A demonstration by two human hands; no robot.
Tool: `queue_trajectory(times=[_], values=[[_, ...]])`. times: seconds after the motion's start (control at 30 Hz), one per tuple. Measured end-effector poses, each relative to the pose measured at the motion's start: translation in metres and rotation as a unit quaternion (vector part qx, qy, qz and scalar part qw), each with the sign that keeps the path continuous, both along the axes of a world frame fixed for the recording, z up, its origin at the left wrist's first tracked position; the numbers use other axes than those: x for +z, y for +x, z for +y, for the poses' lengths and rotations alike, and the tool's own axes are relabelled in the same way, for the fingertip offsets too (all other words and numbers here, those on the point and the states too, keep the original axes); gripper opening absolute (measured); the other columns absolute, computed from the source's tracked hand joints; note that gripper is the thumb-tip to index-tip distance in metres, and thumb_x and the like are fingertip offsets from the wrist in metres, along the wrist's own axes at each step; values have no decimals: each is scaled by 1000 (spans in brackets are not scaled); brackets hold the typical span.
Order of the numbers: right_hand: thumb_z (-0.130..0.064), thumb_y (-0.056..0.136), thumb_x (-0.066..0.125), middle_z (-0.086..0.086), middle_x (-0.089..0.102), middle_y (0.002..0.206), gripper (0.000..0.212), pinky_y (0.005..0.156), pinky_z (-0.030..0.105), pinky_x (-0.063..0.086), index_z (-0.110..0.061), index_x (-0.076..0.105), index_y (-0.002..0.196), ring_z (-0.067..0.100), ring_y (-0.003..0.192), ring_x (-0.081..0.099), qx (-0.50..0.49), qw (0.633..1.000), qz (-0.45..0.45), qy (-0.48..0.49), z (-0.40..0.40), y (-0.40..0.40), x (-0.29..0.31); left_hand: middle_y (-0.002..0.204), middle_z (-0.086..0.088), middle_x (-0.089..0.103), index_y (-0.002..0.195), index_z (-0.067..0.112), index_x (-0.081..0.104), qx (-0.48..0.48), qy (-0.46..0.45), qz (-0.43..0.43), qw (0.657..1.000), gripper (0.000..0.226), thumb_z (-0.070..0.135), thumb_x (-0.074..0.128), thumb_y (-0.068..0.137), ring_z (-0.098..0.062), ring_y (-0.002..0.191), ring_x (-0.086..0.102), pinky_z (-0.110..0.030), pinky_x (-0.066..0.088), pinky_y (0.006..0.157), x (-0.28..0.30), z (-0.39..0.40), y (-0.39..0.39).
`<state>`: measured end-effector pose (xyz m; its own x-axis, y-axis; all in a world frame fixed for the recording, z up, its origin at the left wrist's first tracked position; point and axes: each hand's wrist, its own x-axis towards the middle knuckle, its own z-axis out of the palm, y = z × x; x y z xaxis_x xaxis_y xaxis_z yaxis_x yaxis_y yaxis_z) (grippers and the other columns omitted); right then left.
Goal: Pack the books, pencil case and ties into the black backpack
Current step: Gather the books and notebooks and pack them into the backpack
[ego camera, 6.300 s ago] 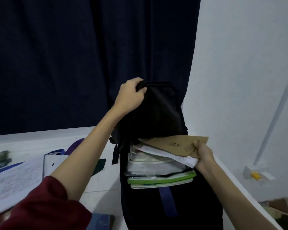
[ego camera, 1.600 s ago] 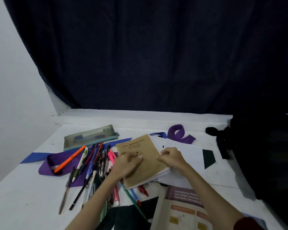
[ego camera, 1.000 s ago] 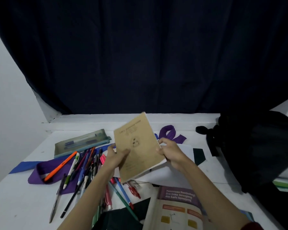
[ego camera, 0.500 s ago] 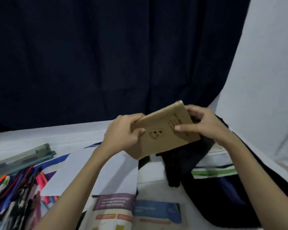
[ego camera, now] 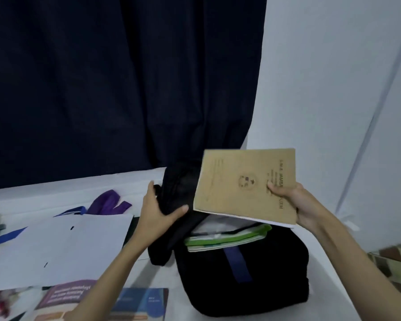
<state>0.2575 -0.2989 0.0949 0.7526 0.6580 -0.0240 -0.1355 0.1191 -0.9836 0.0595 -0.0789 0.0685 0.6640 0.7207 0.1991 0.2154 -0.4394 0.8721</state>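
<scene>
Above the open black backpack: one brown book, now in the right hand only.
The left hand has released it and grips the backpack's flap. Packed books show inside. On the tabletop: one purple tie, white paper, two textbooks.

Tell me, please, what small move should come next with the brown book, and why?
Probably slide the brown book, gripped by the right hand, down onto the books already in the black backpack: the left hand holds the flap back, leaving the mouth open.
</scene>
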Motion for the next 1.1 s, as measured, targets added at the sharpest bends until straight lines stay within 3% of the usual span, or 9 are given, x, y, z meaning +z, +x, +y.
queue_trajectory(times=[0.13,0.23,0.33,0.47,0.6,0.7,0.77,0.93,1.1], values=[[0,87,59,9,74,87,18,58,28,58,-7,64,103,18,71,71,-5,999,27,-27,-6,19,-10,108,0,68,112,10,61,-26,-111,150,982,39,34,71,83,-13,96,64,-17,48,73,-34,26,-10],[-5,81,64,12,73,95,27,63,31,58,-6,65,108,22,77,71,26,998,39,-31,-9,33,-11,96,-8,73,106,0,66,-13,-209,81,975,28,24,60,93,-19,87,69,-26,53,74,-25,44,-7],[-9,70,72,18,69,109,45,79,38,55,-1,65,114,31,90,68,93,992,55,-67,-12,45,-13,87,-10,69,94,0,66,42,-33,88,995,26,22,53,97,-23,81,63,-31,45,68,5,54,6],[-5,63,78,23,67,112,54,75,37,57,5,63,114,33,89,69,148,981,68,-107,0,46,-17,80,-15,62,79,6,56,99,236,103,961,29,27,49,98,-34,78,59,-39,45,68,54,56,28],[-10,35,94,24,65,116,85,82,41,56,7,63,112,35,95,68,168,975,131,-54,10,54,-22,84,-15,58,84,8,51,116,320,86,936,27,29,45,99,-33,76,54,-38,42,66,94,44,48],[-5,63,82,24,64,117,60,87,41,53,8,60,118,37,102,64,184,971,126,-86,8,56,-17,82,-13,59,81,11,48,113,348,65,929,26,29,45,99,-33,76,55,-37,40,66,113,40,59],[1,77,63,23,68,108,39,75,36,59,8,60,115,33,87,69,158,973,139,-93,11,55,-16,78,-9,57,83,11,51,104,371,58,921,25,29,45,99,-29,73,53,-35,37,64,124,36,63],[6,87,49,19,65,91,30,47,32,56,-1,54,115,27,60,68,15,976,219,-10,42,42,-29,75,1,59,92,11,59,62,464,-9,884,24,29,44,100,-20,66,53,-30,35,57,149,9,72],[6,94,39,12,60,97,37,69,32,50,-2,50,128,24,78,58,-172,952,234,96,105,-8,-47,81,4,63,91,11,59,34,531,-72,844,21,23,43,99,-16,70,56,-24,32,49,163,-13,85]])
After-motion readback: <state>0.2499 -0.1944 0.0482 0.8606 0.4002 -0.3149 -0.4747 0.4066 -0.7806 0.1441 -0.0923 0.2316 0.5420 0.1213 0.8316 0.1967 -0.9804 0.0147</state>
